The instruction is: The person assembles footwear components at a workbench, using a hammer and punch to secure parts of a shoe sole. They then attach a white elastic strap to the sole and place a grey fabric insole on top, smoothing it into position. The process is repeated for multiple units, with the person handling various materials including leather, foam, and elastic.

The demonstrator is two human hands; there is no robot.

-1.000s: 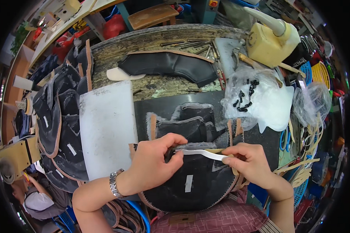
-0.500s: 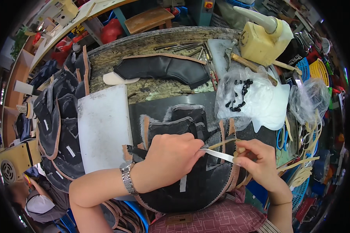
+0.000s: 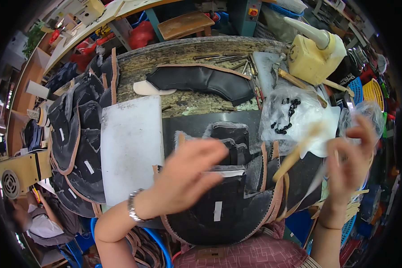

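Note:
My left hand (image 3: 187, 176), blurred at the fingertips, is open above a black leather piece (image 3: 201, 219) with a tan zigzag-stitched edge. Just beyond its fingers a short white tape strip (image 3: 228, 173) lies across the leather. My right hand (image 3: 349, 165) is raised at the right, smeared by motion, its fingers apart. Beside it a tan strip (image 3: 291, 161) appears in mid-air, blurred. A pale ribbon-like strip (image 3: 313, 182) hangs near the right wrist; whether it touches the hand is unclear.
A white board (image 3: 131, 147) lies left of the work, beside stacked black leather pieces (image 3: 87, 143). A curved black padded piece (image 3: 201, 82) lies beyond. At the right are a clear bag (image 3: 272, 109) with small black parts, a wooden-handled hammer (image 3: 295, 79) and a yellow spouted container (image 3: 315, 58).
My hands have moved apart; the right went right and up. The white tape they held between them is parted, with one piece on the leather. The view has shifted slightly.

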